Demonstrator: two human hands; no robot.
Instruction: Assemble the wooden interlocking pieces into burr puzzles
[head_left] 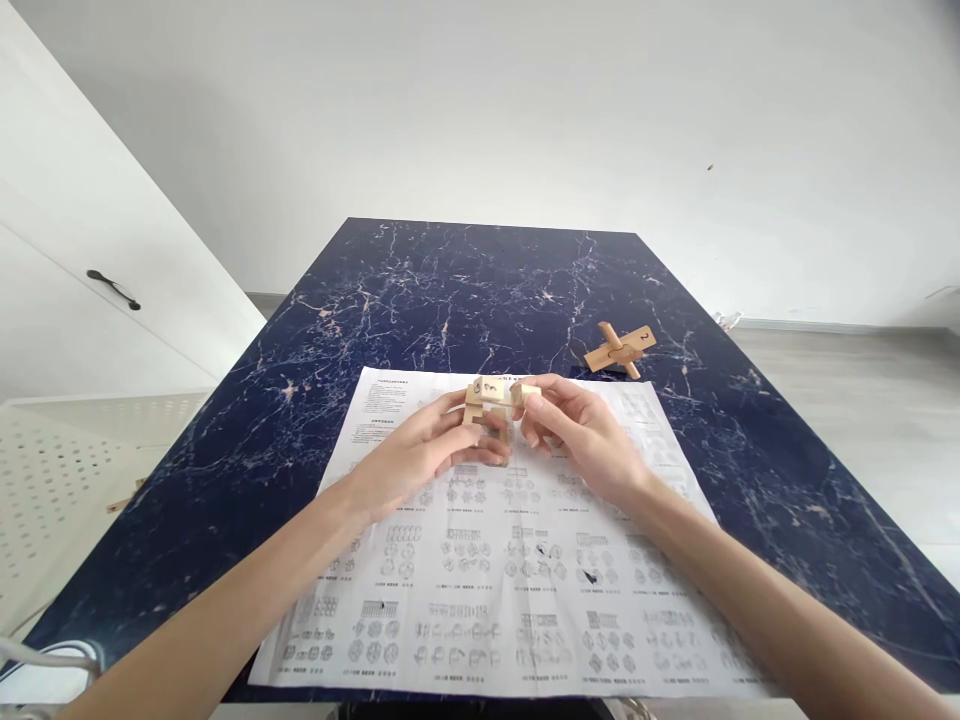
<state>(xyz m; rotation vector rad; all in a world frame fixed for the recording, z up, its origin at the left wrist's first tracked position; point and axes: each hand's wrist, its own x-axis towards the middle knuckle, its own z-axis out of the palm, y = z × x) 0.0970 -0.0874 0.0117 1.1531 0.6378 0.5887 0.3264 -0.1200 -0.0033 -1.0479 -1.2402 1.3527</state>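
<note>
My left hand (pixel 420 452) and my right hand (pixel 581 430) meet over the far part of a printed instruction sheet (pixel 495 580). Between them is a small wooden interlocking puzzle (pixel 489 403) made of light notched bars; the top bar carries a handwritten number. The fingers of my left hand curl round the puzzle's left and lower side. With thumb and fingers my right hand pinches a wooden bar end (pixel 526 392) on the puzzle's right side.
A second assembled wooden cross puzzle (pixel 619 349), marked with a number, lies on the dark blue marble table (pixel 450 290) beyond my right hand. A white cabinet with a black handle (pixel 112 289) stands to the left; a white perforated panel (pixel 67 460) sits below it.
</note>
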